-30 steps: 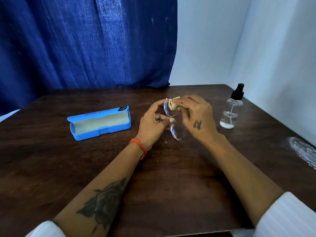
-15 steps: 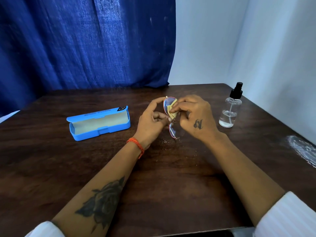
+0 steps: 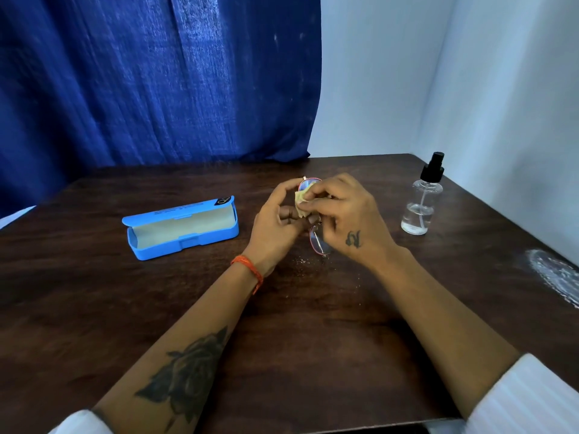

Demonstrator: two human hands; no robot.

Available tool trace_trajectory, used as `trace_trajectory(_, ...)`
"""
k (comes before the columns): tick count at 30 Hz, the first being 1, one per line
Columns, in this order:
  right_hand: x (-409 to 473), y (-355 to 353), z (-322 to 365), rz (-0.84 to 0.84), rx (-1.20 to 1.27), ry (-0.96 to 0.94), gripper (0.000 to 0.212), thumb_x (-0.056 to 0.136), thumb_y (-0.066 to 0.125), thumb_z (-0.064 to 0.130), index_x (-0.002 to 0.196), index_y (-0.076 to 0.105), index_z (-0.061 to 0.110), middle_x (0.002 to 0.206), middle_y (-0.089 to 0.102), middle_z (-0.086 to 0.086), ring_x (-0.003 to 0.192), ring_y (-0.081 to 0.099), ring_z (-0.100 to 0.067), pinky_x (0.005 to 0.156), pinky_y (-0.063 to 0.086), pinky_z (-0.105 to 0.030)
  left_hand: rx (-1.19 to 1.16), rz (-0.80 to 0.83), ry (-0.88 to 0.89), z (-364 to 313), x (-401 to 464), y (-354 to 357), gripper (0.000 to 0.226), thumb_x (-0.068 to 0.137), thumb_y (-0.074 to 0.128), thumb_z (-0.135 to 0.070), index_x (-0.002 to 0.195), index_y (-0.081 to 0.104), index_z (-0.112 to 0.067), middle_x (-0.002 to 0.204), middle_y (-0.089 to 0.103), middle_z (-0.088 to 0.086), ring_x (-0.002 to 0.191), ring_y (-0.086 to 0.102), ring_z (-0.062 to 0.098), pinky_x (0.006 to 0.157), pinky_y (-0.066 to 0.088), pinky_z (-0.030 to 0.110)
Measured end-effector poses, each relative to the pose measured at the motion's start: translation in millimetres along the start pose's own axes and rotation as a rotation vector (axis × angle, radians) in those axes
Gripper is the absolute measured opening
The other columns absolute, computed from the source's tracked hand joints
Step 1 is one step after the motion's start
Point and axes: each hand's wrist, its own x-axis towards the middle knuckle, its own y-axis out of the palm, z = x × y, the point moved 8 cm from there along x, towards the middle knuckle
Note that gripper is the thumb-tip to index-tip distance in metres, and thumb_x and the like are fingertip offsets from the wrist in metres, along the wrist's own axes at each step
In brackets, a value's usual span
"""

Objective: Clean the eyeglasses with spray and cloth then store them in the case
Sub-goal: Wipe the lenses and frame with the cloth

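Both hands meet over the middle of the dark wooden desk. The left hand has its grip closed on the eyeglasses, held on edge just above the wood, one lens up top and the other lower down. The right hand pinches a small yellow cloth and presses it to the upper lens. Off to the left lies the blue case, lid open, pale lining showing. On the right, well apart from the hands, the clear spray bottle stands upright with its black nozzle on, a little liquid at the bottom.
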Motion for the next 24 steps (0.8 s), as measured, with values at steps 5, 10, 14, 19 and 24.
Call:
trace_trajectory(5,-0.7,-6.2,-13.1,-0.057,0.089,0.112,0.025,0.069,0.051,0.011,0.069,0.075,0.011,0.075,0.069,-0.001,0.072,0.06,-0.022,0.065,0.049,-0.027,0.044,0.001,0.006,0.3,0.4,0.5,0.057,0.078,0.066,0.001,0.122,0.047,-0.031,0.086,0.068,0.021,0.078,0.065,0.015,0.087,0.054,0.04)
trace_trajectory(10,-2.7,-18.1,-27.0,-0.181,-0.019,0.199,0.025,0.063,0.059,-0.008,0.074,0.074,0.009,0.078,0.069,-0.005,0.075,0.062,-0.025,0.068,0.051,-0.031,0.043,-0.014,-0.005,2.6,1.3,-2.2,0.055,0.078,0.067,-0.003,0.119,0.048,-0.034,0.079,0.07,0.011,0.08,0.068,0.015,0.087,0.053,0.036)
trace_trajectory(14,-2.1,-15.3,-17.9,-0.2,-0.023,0.196,0.028,0.07,0.063,-0.008,0.092,0.073,0.006,0.089,0.068,-0.01,0.084,0.062,-0.024,0.078,0.044,-0.022,0.022,0.011,0.002,4.5,1.2,2.2,0.056,0.078,0.067,-0.002,0.119,0.048,-0.035,0.078,0.069,0.009,0.082,0.068,0.018,0.086,0.053,0.037)
trace_trajectory(19,-2.4,2.3,-4.3,-0.073,0.082,0.113,0.027,0.07,0.059,-0.004,0.086,0.075,0.011,0.089,0.069,-0.004,0.086,0.06,-0.019,0.081,0.043,-0.018,-0.018,-0.02,-0.002,3.1,1.1,-0.6,0.054,0.077,0.065,0.003,0.12,0.05,-0.025,0.09,0.069,0.004,0.086,0.067,0.018,0.078,0.056,0.034)
trace_trajectory(24,-3.1,0.8,-16.0,-0.053,0.115,0.23,0.02,0.06,0.062,-0.001,0.067,0.074,0.013,0.075,0.068,-0.002,0.072,0.06,-0.019,0.068,0.043,-0.019,0.025,-0.023,0.013,3.6,1.1,-2.0,0.058,0.076,0.067,0.002,0.116,0.05,-0.037,0.085,0.069,0.016,0.079,0.065,0.017,0.082,0.056,0.038)
